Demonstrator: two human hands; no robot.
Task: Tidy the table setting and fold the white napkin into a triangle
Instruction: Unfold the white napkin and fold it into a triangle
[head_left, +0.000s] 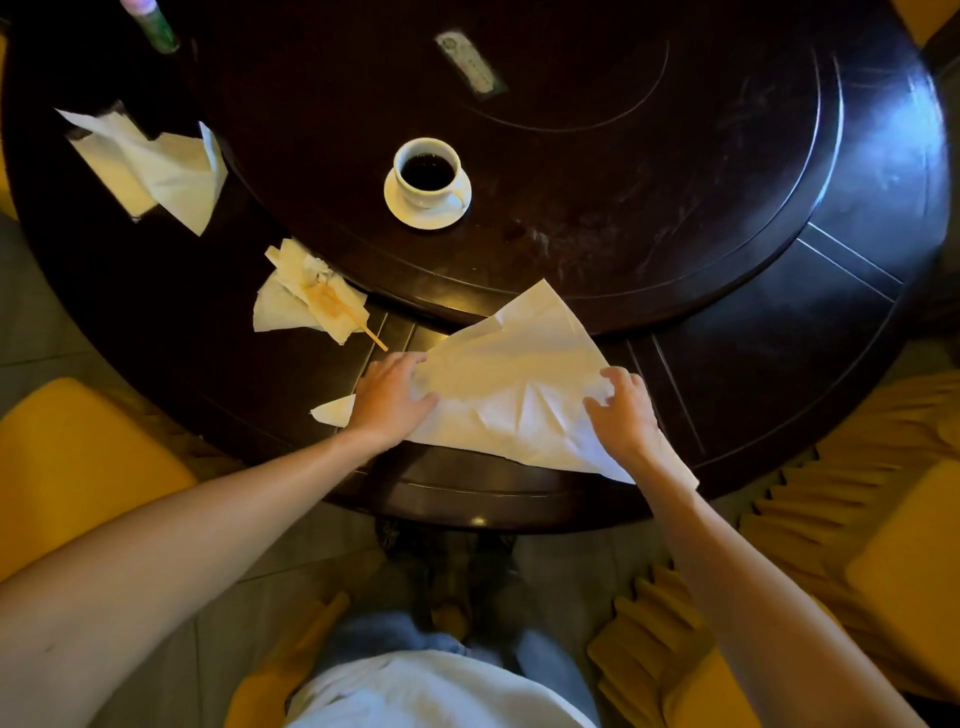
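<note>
At the near edge of the dark round wooden table (753, 364), I have both hands on the creased white paper napkin (511, 384), already roughly a triangle w/ its apex toward the raised centre disc. Left hand (392, 397) lies flat, pressing the left corner; right hand (621, 410) is curled over the right edge, fingers bent, pinch itself not visible. Looks light, limp, tear-prone; I'd work it by corners & fold lines. Near-right tip is hidden under my wrist. Layer count unclear. Crumpled stained tissue w/ a wooden stick (311, 299) lies at left; white cup on saucer (427, 182) beyond.
</note>
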